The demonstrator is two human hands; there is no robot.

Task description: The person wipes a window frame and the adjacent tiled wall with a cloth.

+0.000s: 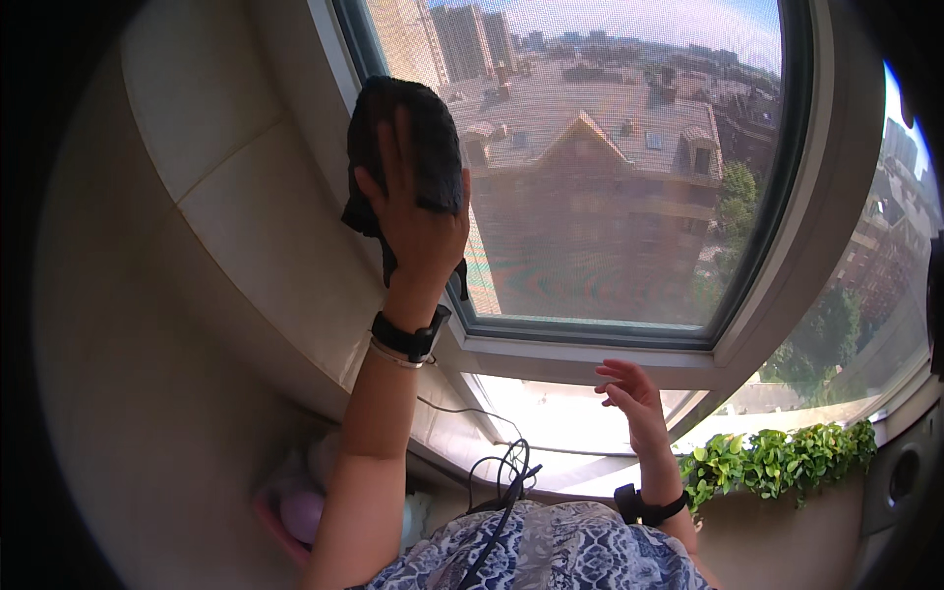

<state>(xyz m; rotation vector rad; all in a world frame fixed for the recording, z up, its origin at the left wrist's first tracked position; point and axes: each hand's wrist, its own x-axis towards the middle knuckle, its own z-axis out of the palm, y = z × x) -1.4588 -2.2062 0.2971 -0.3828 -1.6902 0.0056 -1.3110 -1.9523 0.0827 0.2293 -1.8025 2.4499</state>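
My left hand [424, 221] presses a black cloth [435, 140] against the left side of the window frame, at the edge of the screened window [590, 221]. The fingers lie spread over the bunched cloth, and loose ends of it hang below the palm. Around the wrist are a black band and a thin bracelet. My right hand [634, 402] is raised below the window's bottom rail, its fingers partly curled and apart, holding nothing. A black band is on that wrist too.
Left of the window runs a tiled wall [243, 184]. Black cables [516, 472] loop in front of my patterned top. A leafy green plant [782, 457] lines the sill at the right. A pink container [284, 531] with a light purple round thing stands low at the left.
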